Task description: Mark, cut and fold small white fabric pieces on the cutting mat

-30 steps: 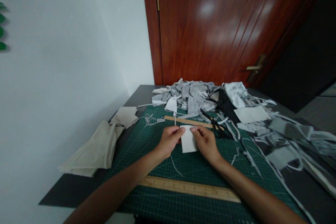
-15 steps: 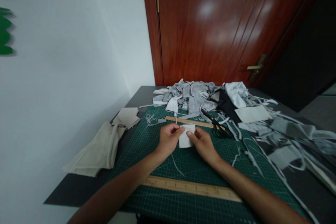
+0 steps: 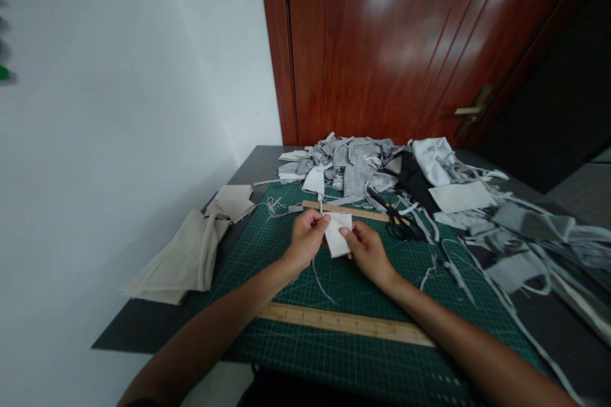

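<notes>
A small off-white cloth piece (image 3: 338, 236) is held above the green cutting mat (image 3: 267, 248). My left hand (image 3: 306, 236) pinches its upper left corner between thumb and fingers. On the right edge, my right hand (image 3: 366, 248) grips it with the thumb on the front face and the fingers behind. A thin cord (image 3: 321, 285) trails onto the mat below my left hand. Behind the cloth lies a narrow wooden ruler (image 3: 382, 214), with black scissors (image 3: 400, 224) at its right end.
Grey and white scraps (image 3: 356, 165) are heaped at the back. More strips (image 3: 534, 229) cover the right side. Beige folded fabric (image 3: 188, 261) lies at the left edge, near smaller cream pieces (image 3: 232, 201). A long wooden ruler (image 3: 348, 323) crosses the near mat.
The cloth piece has tilted, its lower edge now slanting. My right hand has shifted slightly down along its right edge. The whole view has moved a little.
</notes>
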`<control>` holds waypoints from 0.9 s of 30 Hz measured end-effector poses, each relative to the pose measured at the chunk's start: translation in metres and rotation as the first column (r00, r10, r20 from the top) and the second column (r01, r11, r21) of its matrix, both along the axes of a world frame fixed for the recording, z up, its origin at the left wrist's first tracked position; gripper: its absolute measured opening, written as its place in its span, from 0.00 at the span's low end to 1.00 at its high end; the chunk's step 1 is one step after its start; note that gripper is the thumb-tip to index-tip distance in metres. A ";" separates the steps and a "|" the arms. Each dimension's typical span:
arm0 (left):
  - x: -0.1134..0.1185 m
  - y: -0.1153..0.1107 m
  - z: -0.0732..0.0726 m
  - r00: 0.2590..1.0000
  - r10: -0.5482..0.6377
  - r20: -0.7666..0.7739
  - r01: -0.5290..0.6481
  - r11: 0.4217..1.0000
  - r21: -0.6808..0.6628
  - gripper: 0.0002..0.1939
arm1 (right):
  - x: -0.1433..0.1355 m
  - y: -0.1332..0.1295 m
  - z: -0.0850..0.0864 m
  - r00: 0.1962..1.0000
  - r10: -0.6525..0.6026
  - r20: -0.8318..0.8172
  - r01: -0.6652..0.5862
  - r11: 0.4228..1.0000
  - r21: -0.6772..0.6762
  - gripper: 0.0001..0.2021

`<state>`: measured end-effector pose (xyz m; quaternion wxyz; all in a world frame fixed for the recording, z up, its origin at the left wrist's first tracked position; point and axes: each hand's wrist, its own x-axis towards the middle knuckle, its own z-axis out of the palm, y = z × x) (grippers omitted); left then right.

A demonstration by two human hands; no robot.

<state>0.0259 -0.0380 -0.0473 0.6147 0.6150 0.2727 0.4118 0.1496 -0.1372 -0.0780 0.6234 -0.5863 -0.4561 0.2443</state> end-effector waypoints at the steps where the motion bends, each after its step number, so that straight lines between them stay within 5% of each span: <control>1: 0.000 0.001 -0.002 1.000 0.014 -0.020 -0.013 0.999 0.036 0.20 | 0.000 -0.001 0.000 1.000 -0.002 0.002 0.002 1.000 0.001 0.19; 9: -0.002 0.011 -0.003 0.979 0.171 -0.107 -0.127 0.934 0.334 0.14 | -0.004 -0.001 -0.002 0.999 0.028 -0.034 -0.026 0.999 0.043 0.15; 19: -0.005 0.010 0.003 0.948 0.279 -0.151 -0.191 0.881 0.432 0.10 | -0.008 0.002 0.005 0.982 0.144 -0.124 -0.145 0.989 0.001 0.16; 27: -0.004 0.013 -0.001 0.974 0.211 -0.078 -0.150 0.867 0.475 0.10 | -0.015 -0.004 0.019 0.976 0.157 -0.154 -0.155 0.988 0.024 0.18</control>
